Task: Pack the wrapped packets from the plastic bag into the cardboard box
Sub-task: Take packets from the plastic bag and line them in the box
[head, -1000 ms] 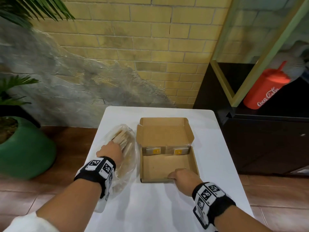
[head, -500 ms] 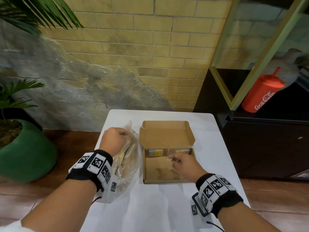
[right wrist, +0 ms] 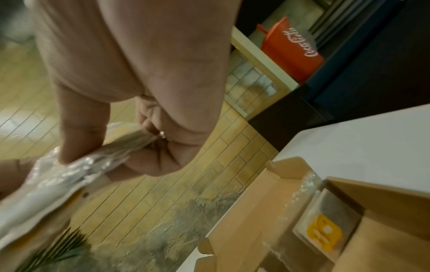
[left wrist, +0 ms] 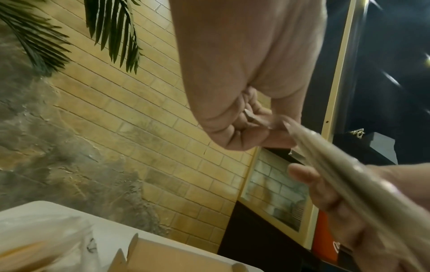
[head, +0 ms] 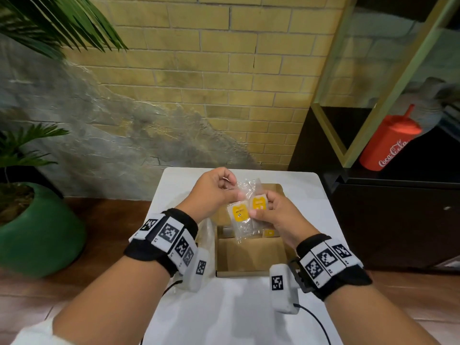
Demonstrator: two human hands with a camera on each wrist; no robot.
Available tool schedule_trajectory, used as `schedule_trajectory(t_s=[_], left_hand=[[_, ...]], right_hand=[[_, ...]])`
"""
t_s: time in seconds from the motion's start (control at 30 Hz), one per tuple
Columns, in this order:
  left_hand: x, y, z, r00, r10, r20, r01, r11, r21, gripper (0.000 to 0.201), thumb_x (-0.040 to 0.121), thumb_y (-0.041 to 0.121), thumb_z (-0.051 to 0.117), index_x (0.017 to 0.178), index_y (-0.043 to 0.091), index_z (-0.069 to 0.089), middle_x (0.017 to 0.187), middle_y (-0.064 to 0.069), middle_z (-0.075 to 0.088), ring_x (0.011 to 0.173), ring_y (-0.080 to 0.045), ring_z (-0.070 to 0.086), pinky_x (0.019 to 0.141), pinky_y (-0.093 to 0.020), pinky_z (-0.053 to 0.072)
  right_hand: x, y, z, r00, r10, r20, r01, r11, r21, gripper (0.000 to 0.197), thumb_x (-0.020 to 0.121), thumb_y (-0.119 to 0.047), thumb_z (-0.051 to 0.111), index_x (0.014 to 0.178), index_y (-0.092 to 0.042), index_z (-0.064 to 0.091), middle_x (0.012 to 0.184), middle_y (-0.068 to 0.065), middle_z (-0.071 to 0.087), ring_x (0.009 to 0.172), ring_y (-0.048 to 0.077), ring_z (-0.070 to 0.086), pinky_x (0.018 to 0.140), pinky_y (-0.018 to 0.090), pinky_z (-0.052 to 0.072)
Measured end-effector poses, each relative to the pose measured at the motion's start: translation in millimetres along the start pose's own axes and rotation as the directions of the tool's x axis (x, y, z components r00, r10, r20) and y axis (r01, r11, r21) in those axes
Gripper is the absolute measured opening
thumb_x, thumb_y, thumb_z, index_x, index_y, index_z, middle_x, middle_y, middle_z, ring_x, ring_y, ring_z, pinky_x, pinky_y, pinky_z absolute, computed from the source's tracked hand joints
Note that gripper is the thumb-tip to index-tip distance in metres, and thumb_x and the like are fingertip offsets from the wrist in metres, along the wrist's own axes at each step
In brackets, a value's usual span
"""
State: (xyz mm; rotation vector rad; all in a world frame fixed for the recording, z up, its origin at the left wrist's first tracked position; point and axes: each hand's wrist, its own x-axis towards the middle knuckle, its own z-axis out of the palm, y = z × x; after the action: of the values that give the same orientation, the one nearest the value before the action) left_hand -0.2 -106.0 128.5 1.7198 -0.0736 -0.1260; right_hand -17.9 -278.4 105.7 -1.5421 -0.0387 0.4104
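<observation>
Two clear-wrapped packets with yellow labels (head: 239, 213) hang in the air over the open cardboard box (head: 249, 256). My left hand (head: 235, 189) pinches the top of the wrapping, and the left wrist view shows its curled fingers (left wrist: 235, 136) on the packet edge (left wrist: 349, 174). My right hand (head: 261, 207) grips the packets (right wrist: 81, 169) from the right side, thumb in front. Two more packets (head: 268, 233) lie along the back wall inside the box (right wrist: 267, 211); one shows in the right wrist view (right wrist: 325, 233). The plastic bag (head: 205, 230) lies left of the box, mostly hidden behind my left wrist.
The box and bag sit on a small white table (head: 224, 314) against a brick wall. A green plant pot (head: 37, 235) stands on the floor at left. At right, a dark cabinet (head: 398, 232) carries a red cup (head: 390, 143).
My left hand came out of the bag with packets and rose. My right hand left the box's front edge and met it, so both now hold the packets above the box.
</observation>
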Motion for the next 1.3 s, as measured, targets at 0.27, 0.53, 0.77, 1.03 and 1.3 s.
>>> schedule_trajectory(t_s=[0.27, 0.53, 0.77, 1.03, 1.3], left_hand=[[-4, -16, 8, 0.944, -0.251, 0.212, 0.255, 0.967, 0.01, 0.027, 0.083, 0.016, 0.068, 0.108, 0.013, 0.057, 0.076, 0.004, 0.062, 0.061, -0.004, 0.061, 0.062, -0.02, 0.051], [0, -28, 5, 0.96, -0.254, 0.118, 0.249, 0.967, 0.055, 0.016, 0.086, 0.005, 0.063, 0.1, 0.012, 0.061, 0.081, -0.005, 0.063, 0.068, -0.012, 0.056, 0.058, -0.017, 0.049], [4, -32, 3, 0.969, -0.214, 0.122, 0.214, 0.977, 0.01, 0.026, 0.077, 0.009, 0.074, 0.096, 0.024, 0.065, 0.086, 0.001, 0.07, 0.076, -0.012, 0.062, 0.059, -0.017, 0.046], [4, -35, 12, 0.963, -0.231, 0.136, 0.24, 0.969, -0.056, 0.026, 0.078, 0.006, 0.073, 0.102, 0.012, 0.063, 0.075, 0.004, 0.067, 0.059, -0.002, 0.064, 0.051, -0.015, 0.048], [9, -37, -11, 0.974, -0.217, -0.06, 0.217, 0.976, -0.01, 0.036, 0.07, -0.009, 0.072, 0.084, 0.019, 0.055, 0.082, -0.009, 0.062, 0.067, -0.018, 0.056, 0.068, -0.027, 0.051]], right_hand=[[4, 16, -13, 0.978, 0.032, -0.206, -0.008, 0.993, 0.119, 0.028, 0.084, -0.002, 0.062, 0.111, -0.01, 0.057, 0.101, 0.016, 0.065, 0.086, 0.026, 0.061, 0.081, 0.042, 0.05], [10, 21, -15, 0.907, 0.003, -0.421, 0.02, 0.998, 0.051, 0.016, 0.089, -0.004, 0.055, 0.09, -0.02, 0.059, 0.094, 0.007, 0.07, 0.085, 0.021, 0.065, 0.063, 0.03, 0.052], [13, 23, -9, 0.946, 0.08, -0.313, -0.045, 0.992, 0.118, 0.015, 0.096, -0.021, 0.048, 0.099, -0.019, 0.063, 0.105, 0.009, 0.068, 0.094, 0.022, 0.065, 0.08, 0.036, 0.052], [14, 26, 3, 0.98, 0.023, -0.197, -0.009, 0.997, 0.072, 0.032, 0.082, -0.006, 0.067, 0.112, -0.011, 0.059, 0.103, 0.01, 0.07, 0.087, 0.023, 0.068, 0.065, 0.029, 0.056], [12, 27, -34, 0.925, 0.038, -0.377, -0.005, 0.996, 0.088, 0.013, 0.089, -0.002, 0.056, 0.095, -0.012, 0.063, 0.108, 0.018, 0.066, 0.101, 0.032, 0.063, 0.091, 0.044, 0.051]])
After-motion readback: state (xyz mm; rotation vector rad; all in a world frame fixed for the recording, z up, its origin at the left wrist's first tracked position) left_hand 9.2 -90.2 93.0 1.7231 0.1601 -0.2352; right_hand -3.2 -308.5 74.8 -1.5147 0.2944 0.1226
